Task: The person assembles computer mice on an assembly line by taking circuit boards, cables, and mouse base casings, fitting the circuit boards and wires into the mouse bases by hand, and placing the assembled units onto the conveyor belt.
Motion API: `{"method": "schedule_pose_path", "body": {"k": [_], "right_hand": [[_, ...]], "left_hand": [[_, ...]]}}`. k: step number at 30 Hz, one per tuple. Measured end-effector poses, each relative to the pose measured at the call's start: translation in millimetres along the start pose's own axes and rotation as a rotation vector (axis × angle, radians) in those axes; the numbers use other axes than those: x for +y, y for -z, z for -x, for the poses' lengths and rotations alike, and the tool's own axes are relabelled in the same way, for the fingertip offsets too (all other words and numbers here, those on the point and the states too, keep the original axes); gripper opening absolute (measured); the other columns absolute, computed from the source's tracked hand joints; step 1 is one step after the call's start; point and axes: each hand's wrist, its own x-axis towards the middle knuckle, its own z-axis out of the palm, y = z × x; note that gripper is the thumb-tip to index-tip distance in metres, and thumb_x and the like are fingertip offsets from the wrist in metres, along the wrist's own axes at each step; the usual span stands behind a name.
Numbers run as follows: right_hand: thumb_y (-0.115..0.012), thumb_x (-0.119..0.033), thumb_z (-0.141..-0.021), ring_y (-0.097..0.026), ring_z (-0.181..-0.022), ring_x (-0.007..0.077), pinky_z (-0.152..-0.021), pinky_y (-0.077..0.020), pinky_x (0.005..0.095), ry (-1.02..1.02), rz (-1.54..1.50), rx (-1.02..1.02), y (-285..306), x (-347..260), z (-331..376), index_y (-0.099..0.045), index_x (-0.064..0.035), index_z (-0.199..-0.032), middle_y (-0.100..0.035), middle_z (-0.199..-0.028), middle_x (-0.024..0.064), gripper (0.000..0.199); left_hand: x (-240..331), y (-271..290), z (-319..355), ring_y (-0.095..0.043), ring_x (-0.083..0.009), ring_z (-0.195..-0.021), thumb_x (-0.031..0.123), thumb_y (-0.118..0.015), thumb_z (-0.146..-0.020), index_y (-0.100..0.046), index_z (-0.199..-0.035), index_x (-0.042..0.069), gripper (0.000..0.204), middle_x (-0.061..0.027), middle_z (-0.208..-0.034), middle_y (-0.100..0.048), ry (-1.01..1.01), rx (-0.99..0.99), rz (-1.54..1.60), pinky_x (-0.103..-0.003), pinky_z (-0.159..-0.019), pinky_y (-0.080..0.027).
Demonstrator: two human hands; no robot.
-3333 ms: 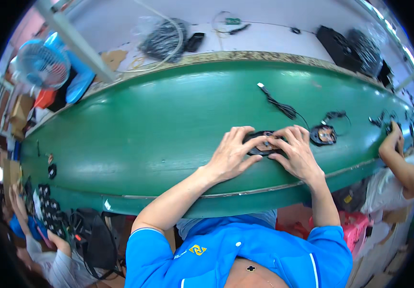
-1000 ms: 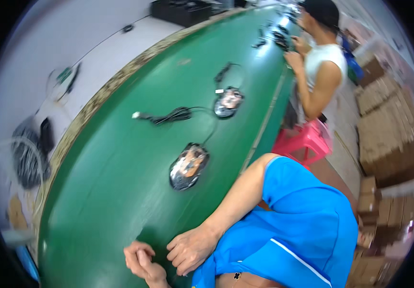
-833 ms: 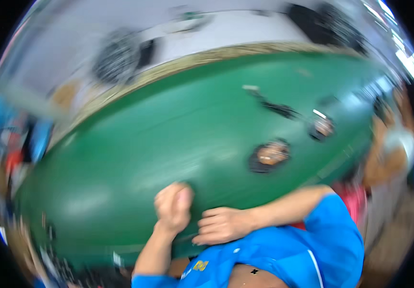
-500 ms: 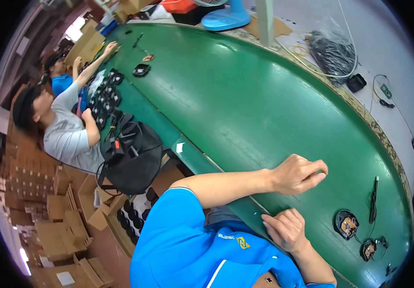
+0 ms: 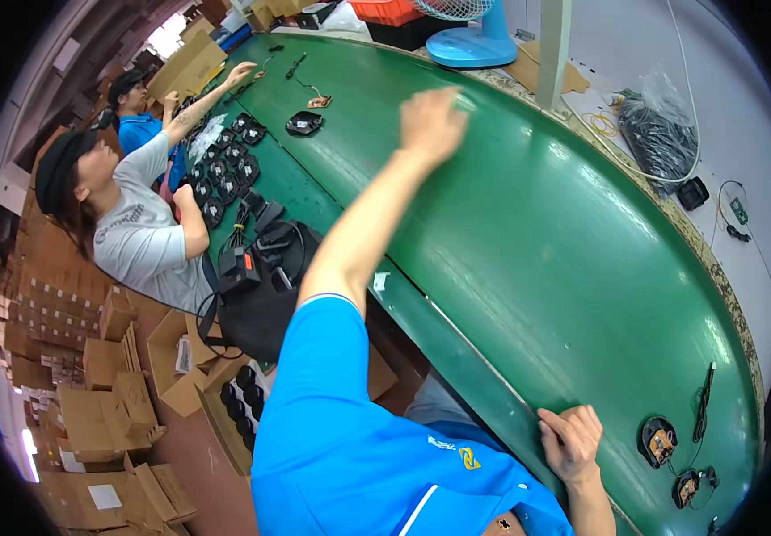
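My left hand (image 5: 433, 125) is stretched far out over the green conveyor belt (image 5: 528, 241), smeared by motion, so its fingers are unclear. The nearest part to it is a black housing (image 5: 305, 123), lying to its left and apart from it. Beside that housing lie a small brown circuit board (image 5: 319, 102) and a dark cable (image 5: 296, 66). My right hand (image 5: 573, 439) rests at the belt's near edge, fingers loosely bent and apart, with nothing visible in them. To its right lie a round black housing with a board inside (image 5: 658, 441), a smaller one (image 5: 686, 489) and a black cable (image 5: 703, 402).
Left of me, a co-worker in a grey shirt (image 5: 148, 223) reaches over the belt, beside rows of black housings (image 5: 224, 170). A black bag with devices (image 5: 265, 295) sits close to my left arm. Behind the belt stand a post (image 5: 553, 54) and a blue fan (image 5: 470, 45).
My left hand has swung forward and left, away from my right hand, toward the far black housing. My right hand stays near the belt edge. The whole view has shifted slightly.
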Motion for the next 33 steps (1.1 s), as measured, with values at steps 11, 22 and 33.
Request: {"method": "schedule_pose_path", "body": {"k": [11, 22, 33], "right_hand": [[-0.07, 0.004, -0.085, -0.051, -0.067, 0.0212, -0.068, -0.0445, 0.0331, -0.487, 0.186, 0.28, -10, 17, -14, -0.075, -0.0027, -0.101, -0.061, -0.073, 0.0042, 0.018], [-0.068, 0.003, -0.087, -0.049, -0.067, 0.0215, -0.068, -0.0439, 0.0333, -0.452, 0.229, 0.163, -3, 12, -26, -0.074, -0.0027, -0.1, -0.06, -0.074, 0.0044, 0.015], [-0.072, 0.003, -0.084, -0.049, -0.066, 0.022, -0.067, -0.0433, 0.0336, -0.126, -0.012, 0.038, 5, 12, -22, -0.075, -0.0012, -0.096, -0.06, -0.075, 0.0057, 0.013]], "left_hand": [[-294, 49, 4, -0.045, -0.0311, -0.142, 0.077, -0.038, -0.095, -0.054, -0.148, 0.041, 0.067, -0.0019, -0.157, -0.051, 0.829, -0.263, -0.455, -0.058, -0.113, -0.034], [-258, 9, 0, -0.071, -0.0261, -0.1, 0.067, -0.056, -0.09, -0.079, -0.115, 0.035, 0.046, 0.0031, -0.112, -0.077, 0.672, -0.164, -0.273, -0.04, -0.086, -0.055], [23, -39, 60, -0.062, -0.0312, -0.11, 0.047, -0.063, -0.09, -0.079, -0.1, 0.02, 0.033, -0.0079, -0.112, -0.073, 0.366, 0.06, -0.033, -0.047, -0.097, -0.043]]}}
